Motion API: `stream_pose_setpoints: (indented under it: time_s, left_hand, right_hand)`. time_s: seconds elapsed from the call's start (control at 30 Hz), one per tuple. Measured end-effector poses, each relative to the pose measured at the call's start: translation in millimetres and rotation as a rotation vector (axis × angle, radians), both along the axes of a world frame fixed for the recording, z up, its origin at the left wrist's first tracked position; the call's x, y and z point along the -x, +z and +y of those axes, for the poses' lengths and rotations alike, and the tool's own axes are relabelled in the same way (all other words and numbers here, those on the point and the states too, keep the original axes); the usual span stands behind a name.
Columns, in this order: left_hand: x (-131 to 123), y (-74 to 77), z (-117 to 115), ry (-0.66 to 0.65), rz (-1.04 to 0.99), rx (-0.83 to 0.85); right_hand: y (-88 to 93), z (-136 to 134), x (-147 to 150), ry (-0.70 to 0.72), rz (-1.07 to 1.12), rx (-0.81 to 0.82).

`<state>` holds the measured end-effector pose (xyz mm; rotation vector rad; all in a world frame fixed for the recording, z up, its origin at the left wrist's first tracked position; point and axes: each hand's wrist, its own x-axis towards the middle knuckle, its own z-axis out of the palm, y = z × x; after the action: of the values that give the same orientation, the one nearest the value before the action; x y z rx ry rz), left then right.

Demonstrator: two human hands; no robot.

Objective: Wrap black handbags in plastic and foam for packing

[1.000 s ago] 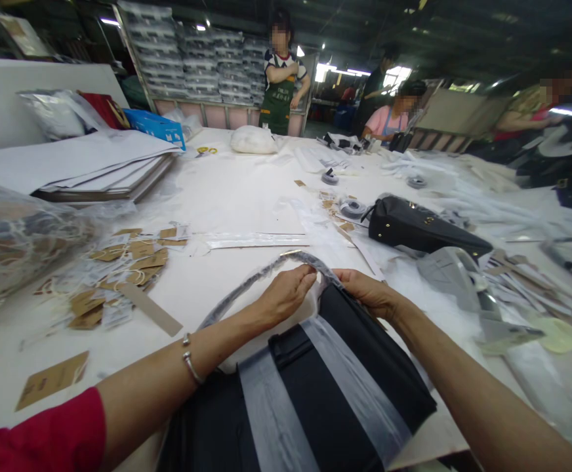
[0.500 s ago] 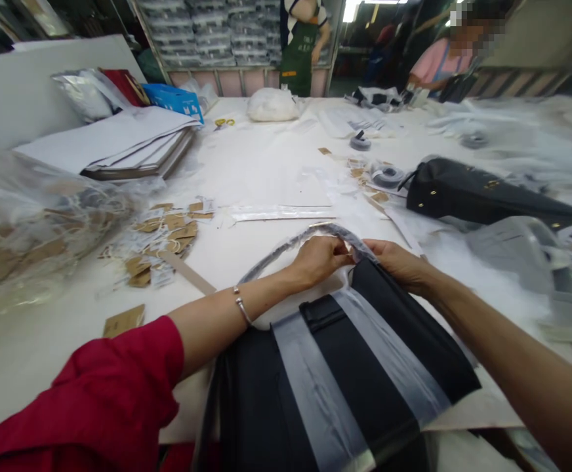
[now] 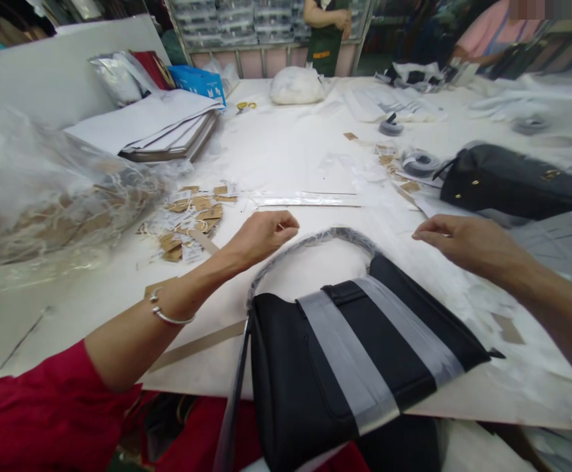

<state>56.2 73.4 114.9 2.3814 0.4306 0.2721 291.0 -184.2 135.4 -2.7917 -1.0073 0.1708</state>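
Note:
A black handbag (image 3: 310, 367) lies tilted at the table's near edge, two bands of greyish translucent film round its body. Clear film wraps its arched handle (image 3: 310, 239), and a strap (image 3: 237, 387) hangs at its left side. My left hand (image 3: 266, 233) is just left of the handle's top, off the bag, fingers loosely curled with a small gap by the thumb. To the right of the handle, my right hand (image 3: 456, 239) hovers apart from the bag, fingers bent and thumb slightly away. Nothing shows in either hand.
Brown tags with strings (image 3: 192, 223) lie left, beside a clear plastic bag (image 3: 60, 196). Another black bag (image 3: 507, 180) rests right, near grey tape rolls (image 3: 418, 162). Stacked sheets (image 3: 143, 128), yellow-handled scissors (image 3: 245, 106) and a white bundle (image 3: 296, 85) are farther back. Two people are beyond the table.
Both hands have left the handle's right end and moved apart, the left one leftward and the right one rightward. More of the bag and its handle shows now; the view has shifted.

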Motion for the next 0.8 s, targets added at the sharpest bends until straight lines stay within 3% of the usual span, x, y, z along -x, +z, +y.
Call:
stream_pose_setpoints:
  time_s: [0.1,0.27,0.4,0.67,0.8]
  left_hand:
    - [39,-6.7,14,0.139,0.071,0.033]
    - [76,-17.6,11,0.201,0.159,0.304]
    - [85,-23.0,4,0.212,0.227,0.473]
    - [84,-35.8,3,0.174,0.341,0.622]
    - [85,-36.9,1,0.182,0.333,0.721]
  right_hand:
    - [0.4,-2,5,-0.002,0.010,0.018]
    - [-2.8,-2,12,0.029,0.066,0.045]
    - [-1.8,-3,14,0.036,0.092,0.051]
    - [-1.1,-18,12,0.046,0.045,0.043]
    - [3.4,-28,29,0.024,0.050,-0.043]
